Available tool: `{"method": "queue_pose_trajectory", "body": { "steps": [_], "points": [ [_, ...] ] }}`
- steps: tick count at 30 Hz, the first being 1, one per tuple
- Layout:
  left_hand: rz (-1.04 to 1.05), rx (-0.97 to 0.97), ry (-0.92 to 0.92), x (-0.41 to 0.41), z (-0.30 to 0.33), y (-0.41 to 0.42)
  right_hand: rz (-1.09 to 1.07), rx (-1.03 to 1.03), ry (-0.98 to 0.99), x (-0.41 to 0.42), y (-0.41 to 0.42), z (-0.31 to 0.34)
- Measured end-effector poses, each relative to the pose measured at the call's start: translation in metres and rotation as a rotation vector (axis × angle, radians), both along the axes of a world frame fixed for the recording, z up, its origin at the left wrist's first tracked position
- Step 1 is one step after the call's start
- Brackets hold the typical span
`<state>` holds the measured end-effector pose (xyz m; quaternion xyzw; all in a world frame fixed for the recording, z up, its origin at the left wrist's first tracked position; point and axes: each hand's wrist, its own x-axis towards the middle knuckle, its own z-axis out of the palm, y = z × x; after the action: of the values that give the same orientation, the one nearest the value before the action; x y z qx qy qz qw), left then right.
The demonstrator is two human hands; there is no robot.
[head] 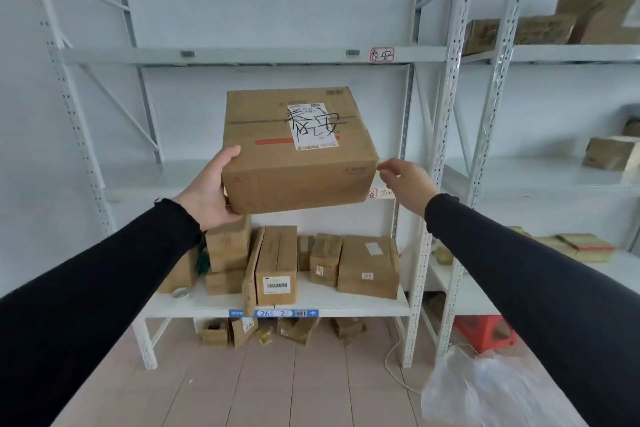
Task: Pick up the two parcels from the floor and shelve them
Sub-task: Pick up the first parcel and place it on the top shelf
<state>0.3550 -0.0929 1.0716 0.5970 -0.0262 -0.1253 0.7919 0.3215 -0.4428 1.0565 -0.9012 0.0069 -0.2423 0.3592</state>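
White shelving (242, 55) ahead: left grip (207, 191) clasping parcel (298, 152), right grip (405, 184) loose beside; slide level onto shelf beyond.

We wore long black sleeves (104, 274) with ribbed cuffs, reaching our wrists; our hands (211, 184) were bare.

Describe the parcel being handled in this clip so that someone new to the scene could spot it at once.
Look at the white metal shelving unit facing the camera. In front of its middle level, a brown cardboard parcel is held up, gripped at its left corner by the left hand, with the right hand at its right edge. Unlike the boxes on the shelf below, its white label carries large black handwriting.
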Motion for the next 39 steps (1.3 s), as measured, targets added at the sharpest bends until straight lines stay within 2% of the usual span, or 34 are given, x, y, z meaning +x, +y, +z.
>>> {"method": "queue_pose_trajectory", "body": {
  "steps": [12,27,33,39],
  "points": [
    [-0.042,0.015,-0.065,0.090,0.071,-0.028,-0.137,-0.173,-0.046,0.087,-0.029,0.051],
    [-0.089,-0.015,-0.256,0.258,0.179,0.036,-0.291,-0.372,-0.093,0.222,0.045,0.163],
    [-0.106,0.001,-0.353,0.310,0.220,0.006,-0.338,-0.417,-0.153,0.265,0.025,0.200],
    [-0.105,-0.009,-0.398,0.354,0.248,-0.058,-0.406,-0.511,-0.200,0.293,-0.038,0.223]
  ]
}}
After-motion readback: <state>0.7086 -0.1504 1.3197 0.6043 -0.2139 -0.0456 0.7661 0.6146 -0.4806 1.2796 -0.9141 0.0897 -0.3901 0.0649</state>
